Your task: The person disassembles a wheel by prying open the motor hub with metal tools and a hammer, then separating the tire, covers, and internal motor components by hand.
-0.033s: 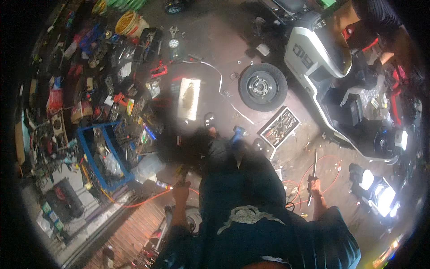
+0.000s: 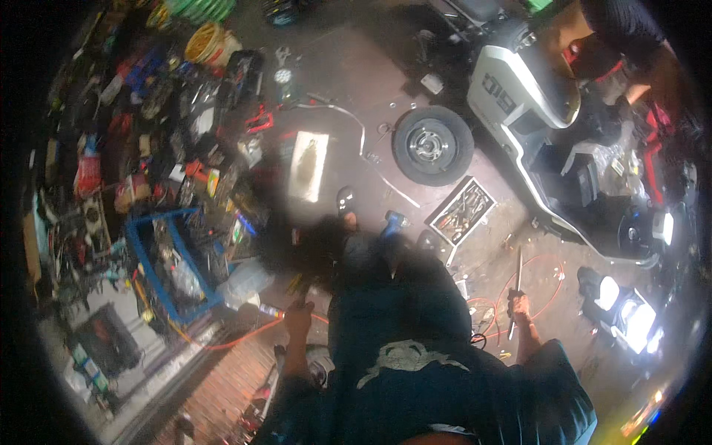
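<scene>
My right hand (image 2: 519, 305) is closed around a long, thin metal bar (image 2: 518, 273), which points away from me over the floor and sticks out a little behind the fist. On the other side of my body, my left hand (image 2: 298, 314) hangs low with its fingers curled. A dark and yellowish thing (image 2: 295, 284) shows just beyond those fingers, too dim to name. Ahead of my feet lie a blue power tool (image 2: 396, 219) and an open tray of tools (image 2: 454, 241). A wheel with a black tyre (image 2: 448, 168) lies flat beyond the tray.
A white scooter body (image 2: 495, 78) stands at the right, with another person's arm (image 2: 558, 33) beside it. An orange hose (image 2: 552, 259) loops on the floor. Cluttered parts and a blue metal frame (image 2: 152, 276) fill the left. A bent metal rod (image 2: 362, 137) lies ahead.
The view has shifted very slightly. Both hands keep their places, and the bar stays in my right hand.
</scene>
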Tool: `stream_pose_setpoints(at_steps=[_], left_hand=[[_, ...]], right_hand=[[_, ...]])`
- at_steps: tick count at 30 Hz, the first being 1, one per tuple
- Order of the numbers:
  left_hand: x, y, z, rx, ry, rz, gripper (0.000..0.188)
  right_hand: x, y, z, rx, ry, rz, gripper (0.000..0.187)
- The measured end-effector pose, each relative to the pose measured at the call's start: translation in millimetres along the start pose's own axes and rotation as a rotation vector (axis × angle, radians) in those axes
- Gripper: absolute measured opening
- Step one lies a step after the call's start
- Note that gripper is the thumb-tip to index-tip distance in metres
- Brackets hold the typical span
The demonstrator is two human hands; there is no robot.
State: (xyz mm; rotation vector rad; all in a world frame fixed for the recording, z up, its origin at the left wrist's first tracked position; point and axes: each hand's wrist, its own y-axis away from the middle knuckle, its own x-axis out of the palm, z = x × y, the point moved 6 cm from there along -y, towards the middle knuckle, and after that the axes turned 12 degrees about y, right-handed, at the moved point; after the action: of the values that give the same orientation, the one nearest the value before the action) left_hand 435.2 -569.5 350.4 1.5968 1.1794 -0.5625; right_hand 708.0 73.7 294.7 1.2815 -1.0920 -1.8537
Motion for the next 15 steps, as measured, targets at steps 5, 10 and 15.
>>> stream_pose_setpoints(at_steps=[5, 10, 15], left_hand=[[-23.7, -63.3, 13.8, 0.246, -0.224, 0.124, 0.024], [-57.0, -144.4, 25.0, 0.112, -0.266, 0.316, 0.021], [-66.5, -226.7, 57.5, 0.226, -0.335, 0.309, 0.035]], right_hand=[[51.5, -48.9, -44.7, -0.610, 0.560, -0.084, 0.009], [151.4, 47.7, -15.7, -0.569, 1.253, -0.334, 0.010], [198.7, 49.6, -95.8, -0.479, 0.742, -0.424, 0.010]])
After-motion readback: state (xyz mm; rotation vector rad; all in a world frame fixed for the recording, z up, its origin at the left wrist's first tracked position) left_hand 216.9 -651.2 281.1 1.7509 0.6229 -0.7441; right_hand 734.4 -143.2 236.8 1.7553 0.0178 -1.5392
